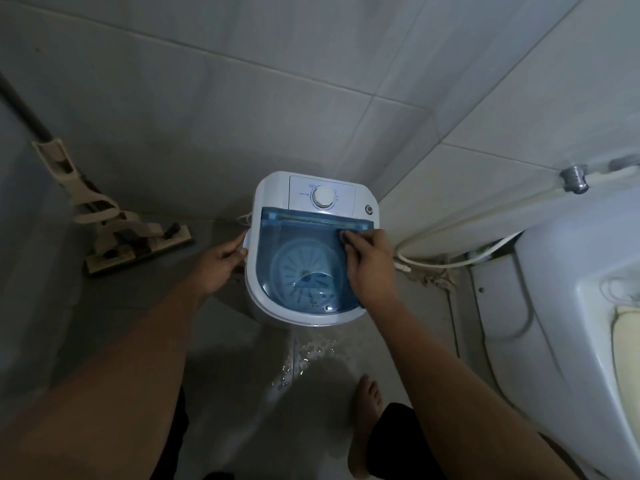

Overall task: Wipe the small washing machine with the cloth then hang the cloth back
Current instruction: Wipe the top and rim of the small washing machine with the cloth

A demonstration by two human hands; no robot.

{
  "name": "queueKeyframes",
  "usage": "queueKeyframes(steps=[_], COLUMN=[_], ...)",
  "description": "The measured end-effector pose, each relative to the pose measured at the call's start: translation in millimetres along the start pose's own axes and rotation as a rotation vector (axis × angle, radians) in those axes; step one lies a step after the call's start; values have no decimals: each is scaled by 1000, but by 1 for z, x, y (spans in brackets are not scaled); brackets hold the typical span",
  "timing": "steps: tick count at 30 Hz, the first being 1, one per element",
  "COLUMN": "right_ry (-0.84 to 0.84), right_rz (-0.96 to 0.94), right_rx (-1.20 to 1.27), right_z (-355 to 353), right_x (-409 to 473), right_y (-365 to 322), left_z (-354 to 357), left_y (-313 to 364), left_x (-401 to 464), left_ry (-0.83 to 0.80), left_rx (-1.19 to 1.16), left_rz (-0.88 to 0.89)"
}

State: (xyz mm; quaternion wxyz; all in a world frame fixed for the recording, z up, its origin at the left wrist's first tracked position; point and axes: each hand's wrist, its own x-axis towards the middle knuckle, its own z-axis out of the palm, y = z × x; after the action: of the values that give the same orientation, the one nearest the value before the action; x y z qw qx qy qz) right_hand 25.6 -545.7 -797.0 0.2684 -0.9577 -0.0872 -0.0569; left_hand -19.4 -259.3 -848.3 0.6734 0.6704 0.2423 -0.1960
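The small white washing machine (277, 188) stands on the floor in the tiled corner, with a round dial on its back panel and a see-through blue lid (304, 251) that is closed. My left hand (221, 261) grips the machine's left rim. My right hand (370, 261) lies on the right side of the lid, its fingers pressing a greyish cloth (343, 236). Only a small bit of the cloth shows at the fingertips; the hand hides the remainder.
A flat mop (114, 233) leans against the left wall. A white ceramic fixture (561, 306) fills the right side, with a hose (450, 230) and a wall valve (575, 178) behind it. The floor in front of the machine is wet (304, 355). My bare foot (369, 400) stands there.
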Motion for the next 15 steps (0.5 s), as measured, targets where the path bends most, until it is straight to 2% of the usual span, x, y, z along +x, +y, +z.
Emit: queueKeyframes(steps=[3, 5, 6, 9, 11, 15], right_ry=[-240, -342, -321, -93, -28, 77], right_rz=[-184, -227, -199, -12, 98, 86], right_rx=[51, 77, 90, 61, 16, 44], right_z=[-4, -18, -26, -44, -43, -17], right_x=[-22, -21, -14, 5, 2, -48], right_y=[-17, -18, -15, 8, 22, 24], left_z=[0, 1, 1, 1, 2, 4], left_y=[1, 3, 4, 4, 5, 6], left_x=[0, -1, -2, -4, -6, -7], left_ry=[-7, -11, -14, -17, -18, 1], left_rx=[13, 20, 24, 13, 17, 33], left_rz=[3, 6, 6, 4, 0, -11])
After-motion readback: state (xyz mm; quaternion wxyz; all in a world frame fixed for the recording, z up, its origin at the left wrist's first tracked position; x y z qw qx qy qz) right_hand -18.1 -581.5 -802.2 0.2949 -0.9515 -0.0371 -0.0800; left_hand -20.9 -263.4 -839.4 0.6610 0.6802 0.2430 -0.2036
